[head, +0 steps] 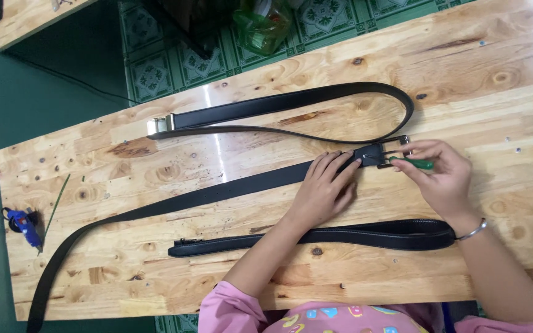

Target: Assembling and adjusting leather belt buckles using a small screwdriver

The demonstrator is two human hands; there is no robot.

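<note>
Closest to me is my pink sleeve (229, 305) at the bottom edge, and just above it a folded black belt (316, 237) lies along the near side of the wooden desk (155, 271), both forearms crossing over it. My left hand (323, 188) rests flat, fingers spread and released, pressing down on a long black belt strap (217, 194) right beside its buckle end; it grips nothing, it only pins the strap to the wood. My right hand (442, 176) is clenched around a green-handled screwdriver (416, 163), pinched between thumb and fingers, and the tool's tip points toward the metal buckle (388, 151), where it appears to touch the frame, though I cannot tell exactly where. A silver bracelet (473, 231) sits on that wrist. From the buckle, the strap under my left hand runs down to the left and hangs off the desk's near left corner. A third black belt (291, 102) loops across the far part of the desk, ending in a silver clasp (160, 125) at the left. A blue glue gun (24, 225) lies at the desk's left edge, well apart from my hands. Beyond the desk, a green plastic bottle (260, 24) stands on the patterned green floor (155, 68).
</note>
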